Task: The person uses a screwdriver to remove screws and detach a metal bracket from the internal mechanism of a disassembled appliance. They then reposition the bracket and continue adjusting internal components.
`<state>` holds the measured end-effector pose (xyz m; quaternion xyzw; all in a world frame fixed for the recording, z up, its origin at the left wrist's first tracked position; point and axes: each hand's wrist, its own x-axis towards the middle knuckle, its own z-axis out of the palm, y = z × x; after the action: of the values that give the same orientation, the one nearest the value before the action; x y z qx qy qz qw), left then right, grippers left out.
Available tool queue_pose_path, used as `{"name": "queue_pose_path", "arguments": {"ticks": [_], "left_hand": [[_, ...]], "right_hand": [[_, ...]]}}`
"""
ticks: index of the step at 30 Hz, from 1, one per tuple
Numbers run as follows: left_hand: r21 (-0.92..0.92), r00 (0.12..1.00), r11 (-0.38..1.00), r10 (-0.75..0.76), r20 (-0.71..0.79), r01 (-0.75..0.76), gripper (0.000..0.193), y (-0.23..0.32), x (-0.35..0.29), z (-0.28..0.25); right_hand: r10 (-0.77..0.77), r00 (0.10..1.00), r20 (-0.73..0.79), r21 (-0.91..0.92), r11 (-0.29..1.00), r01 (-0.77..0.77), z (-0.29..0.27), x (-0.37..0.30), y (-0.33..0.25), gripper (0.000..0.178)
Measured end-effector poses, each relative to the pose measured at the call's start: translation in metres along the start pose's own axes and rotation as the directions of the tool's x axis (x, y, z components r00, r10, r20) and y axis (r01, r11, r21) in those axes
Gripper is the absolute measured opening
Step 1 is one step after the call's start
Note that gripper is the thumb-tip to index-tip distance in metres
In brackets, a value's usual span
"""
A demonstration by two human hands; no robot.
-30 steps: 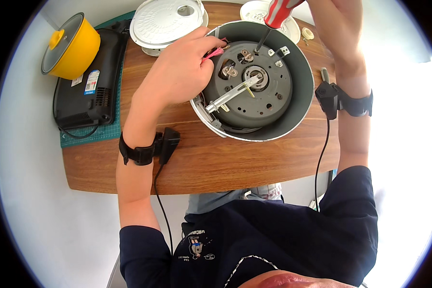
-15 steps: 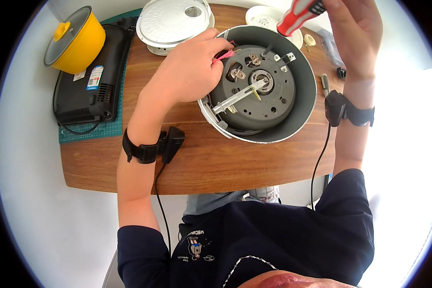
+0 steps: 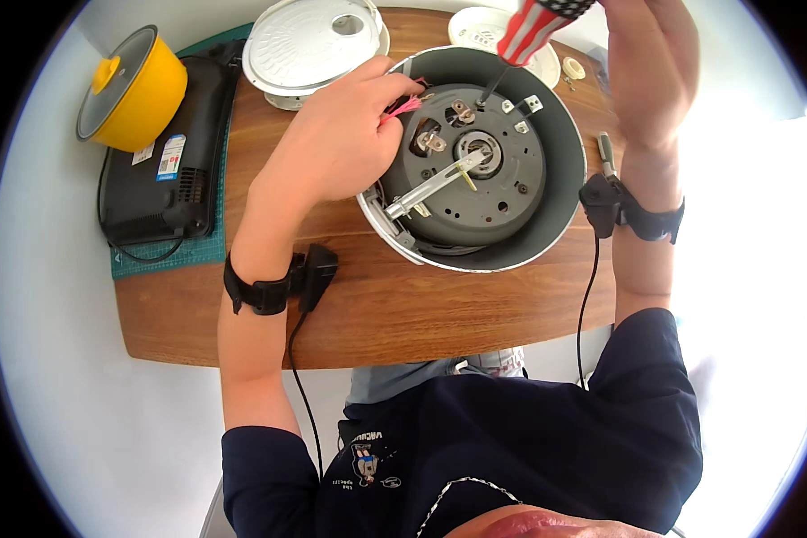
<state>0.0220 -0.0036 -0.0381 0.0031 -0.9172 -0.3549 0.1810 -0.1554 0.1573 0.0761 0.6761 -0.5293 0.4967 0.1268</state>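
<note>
A round grey metal cooker body (image 3: 560, 193) sits on the table with its inside showing upward. Within it, a round dark grey plate (image 3: 484, 202) carries metal terminals, holes and a silver bar (image 3: 435, 185) reaching to its center. My left hand (image 3: 336, 139) rests at the body's left rim, fingers closed around pink-red wires (image 3: 403, 108). Above the far right rim, my right hand (image 3: 650, 81) grips a screwdriver (image 3: 536, 29) with a red-and-white striped handle. The screwdriver's shaft slants down to the plate's far edge. The top of my right hand is cut off by the frame.
A white lid (image 3: 314, 49) and a white plastic disc (image 3: 480, 27) lie behind the body. At left, a yellow pot (image 3: 148, 99) stands on a black appliance (image 3: 152, 202) over a green mat (image 3: 208, 235). A grey-handled tool (image 3: 606, 154) lies by my right wrist.
The whole view has shifted slightly. My right hand and the screwdriver handle have moved a little left, and the handle's stripes face differently. My left hand keeps its hold on the wires.
</note>
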Motion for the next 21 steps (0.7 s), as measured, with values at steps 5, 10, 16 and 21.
{"name": "queue_pose_path", "arguments": {"ticks": [5, 10, 16, 21], "left_hand": [[-0.018, 1.000, 1.000, -0.010, 0.006, 0.011, 0.041, 0.000, 0.000, -0.001], [-0.016, 1.000, 1.000, 0.003, 0.010, -0.003, 0.041, 0.001, 0.002, -0.001], [0.017, 1.000, 1.000, -0.012, 0.004, 0.012, 0.041, -0.001, -0.003, -0.004], [-0.013, 1.000, 1.000, 0.008, 0.008, -0.008, 0.041, 0.002, 0.002, 0.000]], "right_hand": [[0.360, 0.931, 0.065, 0.355, 0.863, -0.359, -0.001, 0.006, -0.037, 0.038], [0.171, 0.930, 0.325, 0.506, 0.799, -0.324, -0.032, 0.009, -0.021, 0.036], [0.294, 0.947, -0.133, 0.186, 0.946, -0.267, 0.026, -0.001, -0.038, 0.038], [0.169, 0.985, -0.016, -0.168, 0.971, -0.169, -0.004, -0.004, -0.026, 0.045]]}}
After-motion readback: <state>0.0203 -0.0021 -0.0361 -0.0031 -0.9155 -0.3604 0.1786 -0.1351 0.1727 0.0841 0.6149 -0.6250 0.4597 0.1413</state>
